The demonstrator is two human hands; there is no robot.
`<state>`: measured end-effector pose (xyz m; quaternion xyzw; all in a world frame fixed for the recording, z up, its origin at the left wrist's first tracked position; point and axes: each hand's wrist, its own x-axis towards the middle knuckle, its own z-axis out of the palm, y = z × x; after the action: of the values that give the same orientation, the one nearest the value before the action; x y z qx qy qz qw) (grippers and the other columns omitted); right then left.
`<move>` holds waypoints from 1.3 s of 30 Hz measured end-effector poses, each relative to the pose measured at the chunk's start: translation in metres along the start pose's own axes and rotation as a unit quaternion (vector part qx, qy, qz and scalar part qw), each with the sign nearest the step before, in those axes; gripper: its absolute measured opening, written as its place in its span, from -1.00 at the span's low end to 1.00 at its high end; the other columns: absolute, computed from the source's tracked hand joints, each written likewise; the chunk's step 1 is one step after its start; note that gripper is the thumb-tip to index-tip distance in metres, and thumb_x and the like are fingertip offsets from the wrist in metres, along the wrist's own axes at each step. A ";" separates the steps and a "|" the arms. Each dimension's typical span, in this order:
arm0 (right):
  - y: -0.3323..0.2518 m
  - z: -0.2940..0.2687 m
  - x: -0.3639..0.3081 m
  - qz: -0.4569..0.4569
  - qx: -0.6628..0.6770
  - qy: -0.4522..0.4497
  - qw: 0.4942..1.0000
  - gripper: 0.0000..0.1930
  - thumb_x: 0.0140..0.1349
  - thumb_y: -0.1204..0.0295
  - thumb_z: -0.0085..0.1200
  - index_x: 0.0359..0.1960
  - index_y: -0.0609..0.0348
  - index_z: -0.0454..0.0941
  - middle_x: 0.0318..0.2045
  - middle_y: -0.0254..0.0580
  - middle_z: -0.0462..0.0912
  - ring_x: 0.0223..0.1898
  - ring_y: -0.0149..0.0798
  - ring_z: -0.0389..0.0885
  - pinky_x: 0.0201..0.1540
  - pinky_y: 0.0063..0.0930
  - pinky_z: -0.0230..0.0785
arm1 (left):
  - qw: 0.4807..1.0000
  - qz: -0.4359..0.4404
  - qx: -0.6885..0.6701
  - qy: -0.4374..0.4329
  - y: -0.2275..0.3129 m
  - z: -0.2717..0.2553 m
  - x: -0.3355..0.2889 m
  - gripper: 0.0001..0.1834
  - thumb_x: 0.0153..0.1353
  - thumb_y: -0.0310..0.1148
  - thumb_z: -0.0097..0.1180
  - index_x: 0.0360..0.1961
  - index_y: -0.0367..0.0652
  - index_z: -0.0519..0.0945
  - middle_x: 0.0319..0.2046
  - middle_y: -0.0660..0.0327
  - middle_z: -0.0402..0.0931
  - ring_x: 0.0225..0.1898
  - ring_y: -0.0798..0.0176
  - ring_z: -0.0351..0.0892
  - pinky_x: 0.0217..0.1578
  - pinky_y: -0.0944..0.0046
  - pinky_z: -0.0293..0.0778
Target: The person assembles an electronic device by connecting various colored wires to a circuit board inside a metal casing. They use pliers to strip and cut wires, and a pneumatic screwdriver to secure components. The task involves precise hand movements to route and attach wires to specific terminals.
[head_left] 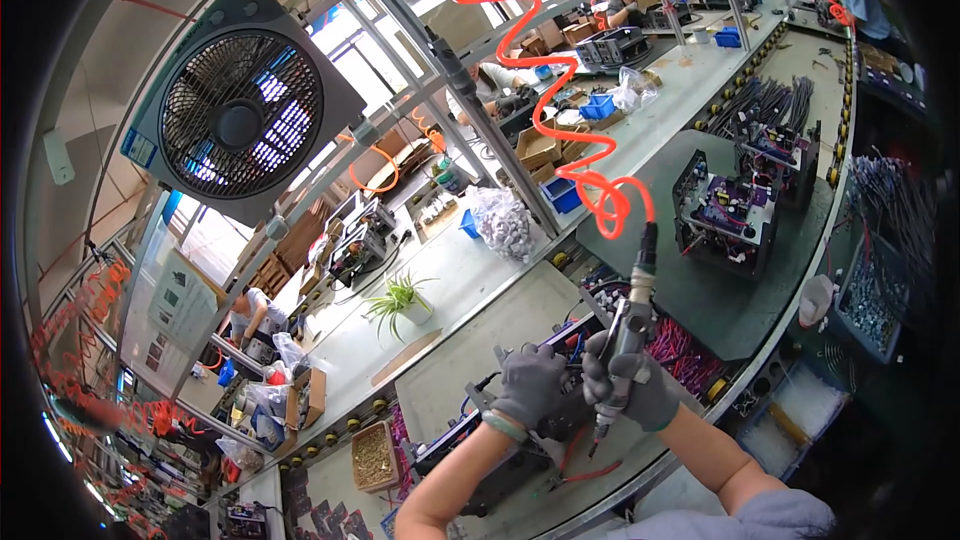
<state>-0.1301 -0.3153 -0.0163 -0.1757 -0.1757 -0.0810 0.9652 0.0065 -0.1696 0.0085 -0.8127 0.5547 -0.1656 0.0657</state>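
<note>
My right hand, in a grey glove, is wrapped round an air screwdriver held upright. Its bit points down beside a black metal housing with electronic parts. From the screwdriver's top a red coiled air hose runs upward. My left hand, also gloved, is closed with curled fingers at the housing's upper edge; what lies in its fingers is hidden. Below the bit lies a red cable.
Two open units with circuit boards stand on a dark green board. A wooden box of screws lies left, a blue bin of small metal parts right. Pink-red wires lie nearby. A fan hangs upper left; people work beyond.
</note>
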 end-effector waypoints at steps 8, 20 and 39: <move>-0.006 -0.044 0.064 0.036 -0.045 0.086 0.995 -0.69 0.20 0.38 0.16 -0.05 0.15 0.44 -0.35 -0.24 0.56 -0.45 -0.32 0.58 -0.37 -0.36 0.53 | 0.840 -0.417 -0.335 0.098 -0.118 0.044 0.058 -0.49 0.28 0.10 -0.05 -0.31 -0.16 0.67 -0.34 -0.14 0.63 -0.22 -0.24 0.61 -0.14 -0.08 0.47; -0.012 -0.051 0.067 0.025 -0.015 0.146 0.989 -0.70 0.23 0.40 0.11 -0.05 0.21 0.40 -0.35 -0.28 0.50 -0.50 -0.45 0.55 -0.39 -0.41 0.56 | 0.972 -0.204 -0.113 -0.032 -0.058 0.025 -0.006 -0.81 0.15 -0.21 0.17 -0.23 0.06 0.69 -0.31 0.17 0.58 -0.17 0.04 0.54 -0.13 0.04 0.45; -0.011 -0.052 0.069 0.010 -0.005 0.163 0.987 -0.70 0.24 0.40 0.13 -0.04 0.19 0.39 -0.33 -0.23 0.54 -0.47 -0.41 0.58 -0.35 -0.39 0.56 | 0.950 -0.218 -0.187 0.120 -0.065 0.024 0.011 -0.75 0.16 -0.44 0.11 -0.18 0.10 0.73 -0.32 0.21 0.56 -0.26 0.05 0.55 -0.19 0.10 0.48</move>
<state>-0.0522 -0.3510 -0.0335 -0.1668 -0.0139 -0.0995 0.9809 0.0757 -0.1573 0.0070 -0.8858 0.3884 -0.1660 -0.1920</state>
